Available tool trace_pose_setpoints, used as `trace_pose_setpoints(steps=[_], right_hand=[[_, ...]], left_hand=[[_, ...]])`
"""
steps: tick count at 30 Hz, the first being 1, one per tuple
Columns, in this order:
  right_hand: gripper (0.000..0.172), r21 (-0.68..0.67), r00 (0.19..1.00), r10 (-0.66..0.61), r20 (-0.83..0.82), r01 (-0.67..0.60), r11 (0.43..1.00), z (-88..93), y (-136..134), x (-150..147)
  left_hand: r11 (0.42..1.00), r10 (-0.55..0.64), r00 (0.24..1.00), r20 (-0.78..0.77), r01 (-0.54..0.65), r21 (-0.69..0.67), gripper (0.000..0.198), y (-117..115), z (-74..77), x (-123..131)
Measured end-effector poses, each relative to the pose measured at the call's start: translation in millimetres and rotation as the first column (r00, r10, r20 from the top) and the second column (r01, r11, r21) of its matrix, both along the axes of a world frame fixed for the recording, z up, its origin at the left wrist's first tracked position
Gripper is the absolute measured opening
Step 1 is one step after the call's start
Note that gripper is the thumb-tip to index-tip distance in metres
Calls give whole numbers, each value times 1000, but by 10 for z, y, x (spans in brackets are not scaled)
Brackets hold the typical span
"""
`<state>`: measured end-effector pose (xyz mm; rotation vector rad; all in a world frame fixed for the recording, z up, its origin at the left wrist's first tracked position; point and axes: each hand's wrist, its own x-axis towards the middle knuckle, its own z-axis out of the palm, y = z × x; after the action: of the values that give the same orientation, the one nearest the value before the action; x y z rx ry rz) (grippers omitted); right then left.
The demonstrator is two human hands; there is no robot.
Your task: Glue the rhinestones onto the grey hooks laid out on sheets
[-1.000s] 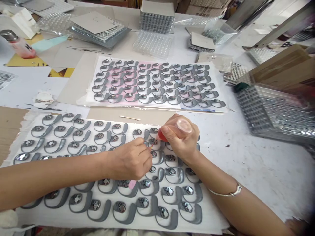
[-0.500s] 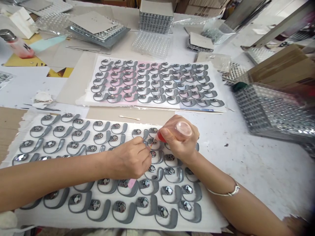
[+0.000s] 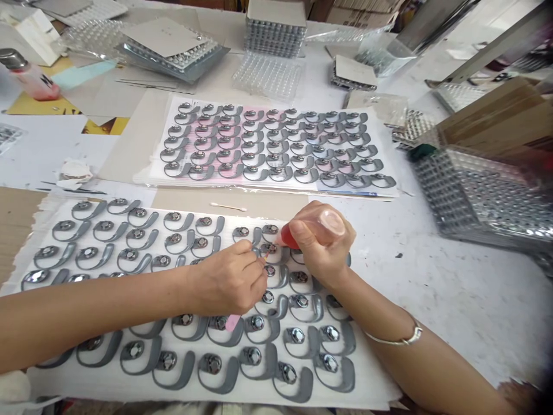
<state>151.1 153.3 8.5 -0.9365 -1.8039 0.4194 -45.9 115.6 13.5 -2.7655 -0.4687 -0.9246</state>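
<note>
My right hand (image 3: 322, 245) is closed around a small clear squeeze bottle of red liquid (image 3: 317, 227), its thin tip pointing down-left at a grey hook-shaped part with a shiny round centre (image 3: 268, 249). My left hand (image 3: 231, 279) is pinched just left of that part, fingertips at the bottle's tip; a pink end (image 3: 233, 323) sticks out below the palm. Both hands rest over a white sheet (image 3: 371, 380) covered with rows of several such grey hooks.
A second white sheet of grey hooks (image 3: 276, 144) lies behind. A cotton swab (image 3: 228, 207) lies between the sheets. Stacked clear blister trays (image 3: 484, 196) stand at the right and back. A pink bottle (image 3: 28, 78) lies far left near crumpled tissue (image 3: 75, 171).
My right hand with the bottle has shifted slightly right and tilted a little. The left hand stays in place.
</note>
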Motion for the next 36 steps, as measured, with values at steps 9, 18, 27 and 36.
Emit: trace_pose_setpoints(steps=[9,18,27,36], right_hand=[[16,29,997,35,-64,-34,999,1,-23,-24],[20,41,994,-5,-110,10,999,-5,-10,22],[24,27,995,1,-103,2,1000,-18,-8,28],[21,63,995,52,-87,-47,997,4,-7,-13]], left_hand=[[1000,9,1000,-2,-9,9,27,-4,-3,-6],[1000,3,1000,-11,-3,-4,25,-7,-2,-6],[1000,11,1000,-2,-11,8,27,0,-12,-2],[1000,8,1000,-6,-8,4,27,0,3,-8]])
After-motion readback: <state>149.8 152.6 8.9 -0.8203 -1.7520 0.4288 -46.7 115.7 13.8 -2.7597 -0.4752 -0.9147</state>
